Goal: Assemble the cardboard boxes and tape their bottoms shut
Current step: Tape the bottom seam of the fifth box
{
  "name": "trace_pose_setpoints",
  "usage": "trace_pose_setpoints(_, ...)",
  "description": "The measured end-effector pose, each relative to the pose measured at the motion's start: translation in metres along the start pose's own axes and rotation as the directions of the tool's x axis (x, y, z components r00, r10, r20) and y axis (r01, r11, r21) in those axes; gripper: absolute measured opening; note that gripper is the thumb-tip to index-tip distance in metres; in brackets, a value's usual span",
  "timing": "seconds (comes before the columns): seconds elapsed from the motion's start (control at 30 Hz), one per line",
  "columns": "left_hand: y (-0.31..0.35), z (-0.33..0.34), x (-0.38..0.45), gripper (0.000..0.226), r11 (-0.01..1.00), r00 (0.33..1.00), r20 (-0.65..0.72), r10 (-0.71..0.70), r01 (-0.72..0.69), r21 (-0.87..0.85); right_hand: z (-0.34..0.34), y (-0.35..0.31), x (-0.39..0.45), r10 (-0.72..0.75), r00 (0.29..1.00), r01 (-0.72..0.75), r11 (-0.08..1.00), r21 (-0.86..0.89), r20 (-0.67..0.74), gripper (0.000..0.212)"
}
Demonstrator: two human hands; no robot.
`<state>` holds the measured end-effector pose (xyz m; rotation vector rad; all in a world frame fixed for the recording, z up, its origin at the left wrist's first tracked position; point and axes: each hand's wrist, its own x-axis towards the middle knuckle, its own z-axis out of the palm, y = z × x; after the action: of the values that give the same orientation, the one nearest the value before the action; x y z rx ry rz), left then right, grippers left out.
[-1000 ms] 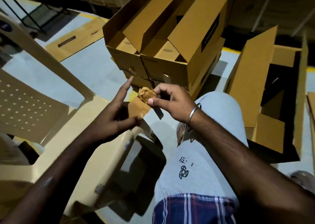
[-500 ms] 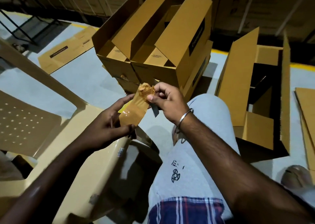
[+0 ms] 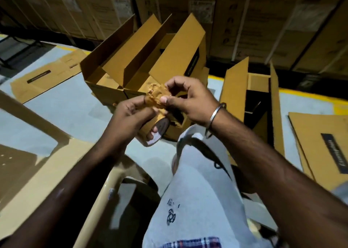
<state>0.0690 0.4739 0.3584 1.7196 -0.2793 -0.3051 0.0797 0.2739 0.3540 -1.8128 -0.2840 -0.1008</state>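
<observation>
1. Far to the left, a flat cardboard sheet (image 3: 45, 78) with a dark label strip lies on the pale floor (image 3: 62, 112).
2. Nearer on that side, a beige plastic chair (image 3: 47, 170) fills the lower left corner, with the person's left forearm passing above it.
3. Left of centre, the left hand (image 3: 128, 119) has its grip closed: the thumb and forefinger pinch the lower edge of a crumpled wad of brown tape (image 3: 157, 95), and the lower fingers curl round a roll of brown tape (image 3: 160, 129) held underneath.
4. Behind the hands, two open boxes (image 3: 143, 66) stand side by side on the floor, touching, with their top flaps upright.
5. At the centre, the tape wad is held in the air between both hands, in front of the near wall of those boxes.
6. Just to the right of the wad, the right hand (image 3: 190, 100) also has its grip closed on it, thumb pressed on the front and fingers curled over the top; a metal bangle (image 3: 216, 115) sits on that wrist.
7. Below the hands, the person's knee in grey trousers (image 3: 199, 191) rises from the bottom edge.
8. Further right, another open box (image 3: 250, 100) stands with tall flaps up and a dark inside.
9. At the right edge, a stack of flat cardboard (image 3: 320, 144) with a dark printed label lies on the floor.
10. Along the back, large dim cartons (image 3: 244, 12) form a wall behind a yellow floor line (image 3: 301, 93).
</observation>
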Motion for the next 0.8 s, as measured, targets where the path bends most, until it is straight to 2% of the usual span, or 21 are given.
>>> trace_pose_setpoints(0.1,0.013,0.044,0.032,0.016,0.998,0.999,0.021,0.050,-0.049,-0.041,-0.054,-0.003,-0.005,0.004,0.988,-0.007,1.000,-0.018,-0.154,0.035)
trace_pose_setpoints(0.2,0.021,0.104,0.062,0.014,0.995,0.993,0.078,0.088,-0.084,-0.059,-0.112,0.012,-0.022,-0.017,0.977,-0.021,0.984,-0.176,-0.211,0.028)
trace_pose_setpoints(0.37,0.003,0.206,0.104,0.014,0.986,0.954,0.250,0.166,-0.167,-0.017,-0.195,0.059,-0.073,0.130,0.939,-0.191,0.967,-0.171,-0.318,0.042)
trace_pose_setpoints(0.5,-0.017,0.262,0.127,0.011,0.969,0.908,0.385,0.162,-0.220,0.110,-0.242,0.104,-0.108,0.187,0.940,-0.237,0.960,-0.149,-0.286,0.038)
trace_pose_setpoints(0.6,-0.030,0.280,0.142,0.011,0.956,0.886,0.447,0.122,-0.227,0.189,-0.258,0.131,-0.121,0.238,0.933,-0.259,0.965,-0.045,-0.271,0.039)
trace_pose_setpoints(0.8,-0.055,0.296,0.163,0.014,0.937,0.888,0.442,0.124,-0.252,0.243,-0.275,0.169,-0.111,0.307,0.925,-0.313,0.950,0.009,-0.224,0.043)
